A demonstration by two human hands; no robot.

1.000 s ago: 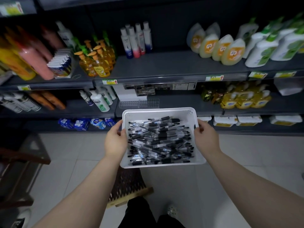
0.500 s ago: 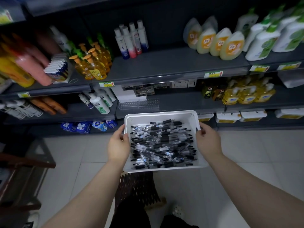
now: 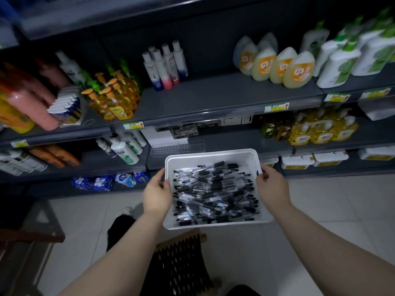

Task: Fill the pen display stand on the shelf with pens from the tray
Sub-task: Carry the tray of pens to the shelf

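Both hands, left hand (image 3: 157,194) and right hand (image 3: 271,187), grip the white plastic tray (image 3: 210,155) of black-capped clear pens (image 3: 215,195); the clear perforated display stand (image 3: 178,148) appears unfilled.

Pens (image 3: 213,195) in tray (image 3: 210,157), stand (image 3: 178,148) behind

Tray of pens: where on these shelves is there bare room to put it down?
Widest bare stretch: the upper shelf between the white bottles and the yellow jugs. A smaller one: the middle shelf between the clear pen stand and the dark bottles, just behind the tray. The left ends of both shelves are crowded.
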